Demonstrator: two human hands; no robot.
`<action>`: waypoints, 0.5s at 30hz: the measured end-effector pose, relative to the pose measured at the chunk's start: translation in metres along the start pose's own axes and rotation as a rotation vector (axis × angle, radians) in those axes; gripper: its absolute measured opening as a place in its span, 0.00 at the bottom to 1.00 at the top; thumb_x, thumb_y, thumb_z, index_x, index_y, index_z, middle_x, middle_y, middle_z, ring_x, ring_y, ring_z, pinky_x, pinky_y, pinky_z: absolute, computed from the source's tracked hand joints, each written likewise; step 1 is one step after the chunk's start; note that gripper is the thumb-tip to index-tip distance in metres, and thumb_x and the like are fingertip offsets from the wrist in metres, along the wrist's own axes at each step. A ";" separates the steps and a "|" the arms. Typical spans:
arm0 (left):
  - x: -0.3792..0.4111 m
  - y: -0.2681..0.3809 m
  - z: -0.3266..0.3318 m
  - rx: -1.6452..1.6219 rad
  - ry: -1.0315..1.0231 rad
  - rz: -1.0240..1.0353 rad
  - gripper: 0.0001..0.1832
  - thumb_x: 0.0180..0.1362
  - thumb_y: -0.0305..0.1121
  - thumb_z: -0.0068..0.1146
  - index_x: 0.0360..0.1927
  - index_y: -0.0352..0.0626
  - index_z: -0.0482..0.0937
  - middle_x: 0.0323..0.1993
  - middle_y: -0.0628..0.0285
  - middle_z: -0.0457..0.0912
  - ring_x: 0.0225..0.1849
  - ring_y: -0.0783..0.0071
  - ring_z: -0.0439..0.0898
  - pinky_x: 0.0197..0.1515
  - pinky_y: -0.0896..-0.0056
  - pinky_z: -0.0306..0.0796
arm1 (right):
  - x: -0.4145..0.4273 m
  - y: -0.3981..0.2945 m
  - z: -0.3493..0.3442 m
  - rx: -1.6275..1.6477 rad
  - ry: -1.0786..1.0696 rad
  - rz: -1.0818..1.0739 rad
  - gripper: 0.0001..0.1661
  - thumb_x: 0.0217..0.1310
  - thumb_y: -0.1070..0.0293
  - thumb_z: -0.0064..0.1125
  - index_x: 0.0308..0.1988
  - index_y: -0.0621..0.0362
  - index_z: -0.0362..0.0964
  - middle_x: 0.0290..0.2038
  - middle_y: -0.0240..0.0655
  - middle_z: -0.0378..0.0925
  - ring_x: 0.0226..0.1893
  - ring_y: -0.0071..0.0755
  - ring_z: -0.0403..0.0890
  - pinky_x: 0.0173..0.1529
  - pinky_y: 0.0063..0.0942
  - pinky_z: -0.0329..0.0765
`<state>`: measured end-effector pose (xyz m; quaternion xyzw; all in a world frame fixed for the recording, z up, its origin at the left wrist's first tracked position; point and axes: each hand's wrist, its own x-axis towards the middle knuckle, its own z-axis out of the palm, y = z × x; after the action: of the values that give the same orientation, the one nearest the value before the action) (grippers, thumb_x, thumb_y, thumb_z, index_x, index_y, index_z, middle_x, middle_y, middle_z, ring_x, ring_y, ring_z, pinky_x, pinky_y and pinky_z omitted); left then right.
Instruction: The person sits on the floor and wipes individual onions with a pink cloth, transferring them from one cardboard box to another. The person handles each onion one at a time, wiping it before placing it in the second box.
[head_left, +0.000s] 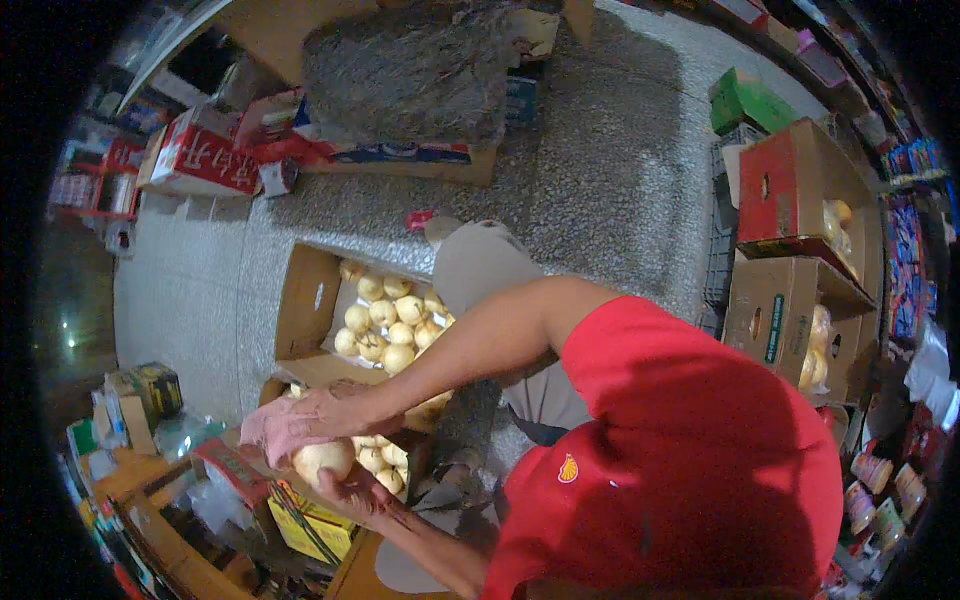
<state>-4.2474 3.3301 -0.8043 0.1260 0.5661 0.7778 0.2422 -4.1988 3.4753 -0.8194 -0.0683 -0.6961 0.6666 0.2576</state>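
Observation:
My left hand (356, 495) holds a pale yellow pear (322, 459) from below, with the thumb against its side. My right hand (330, 412) presses a pink cloth (271, 431) onto the pear's upper side, and the cloth hides part of the fruit. Just beneath both hands is a cardboard box with more pears (391, 480) in it, partly covered by my forearms. Beside it stands an open cardboard carton (306, 300) of similar pears (382, 313), several with stems showing.
Red-lettered carton (206, 161) and a large plastic-wrapped bundle (405, 75) stand on the far side. Stacked fruit cartons (772, 315) are at the right. A yellow box (311, 525) and a wooden frame edge (169, 551) lie near my left hand. A red scrap (418, 220) is on the speckled floor.

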 end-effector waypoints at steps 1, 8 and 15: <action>0.001 0.003 0.004 -0.067 -0.016 -0.014 0.35 0.51 0.42 0.58 0.61 0.36 0.63 0.57 0.53 0.69 0.59 0.58 0.69 0.63 0.58 0.62 | 0.005 0.014 0.001 0.082 -0.048 0.072 0.27 0.65 0.45 0.43 0.48 0.54 0.74 0.42 0.42 0.76 0.47 0.43 0.76 0.49 0.37 0.73; 0.023 0.032 0.015 0.417 -0.120 0.355 0.39 0.48 0.46 0.61 0.63 0.41 0.63 0.63 0.53 0.63 0.62 0.55 0.65 0.62 0.56 0.61 | 0.022 0.022 -0.001 1.169 -0.270 0.398 0.29 0.65 0.39 0.44 0.48 0.51 0.72 0.48 0.30 0.75 0.48 0.26 0.74 0.54 0.30 0.71; 0.006 0.033 0.049 0.951 -0.062 0.260 0.35 0.59 0.41 0.58 0.66 0.39 0.58 0.65 0.52 0.61 0.63 0.61 0.64 0.63 0.64 0.61 | 0.025 0.029 -0.011 1.078 -0.009 0.345 0.30 0.61 0.41 0.52 0.52 0.52 0.70 0.47 0.30 0.76 0.47 0.27 0.75 0.54 0.29 0.70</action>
<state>-4.2372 3.3652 -0.7573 0.3155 0.8305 0.4528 0.0755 -4.2222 3.4990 -0.8412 -0.0373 -0.2371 0.9606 0.1404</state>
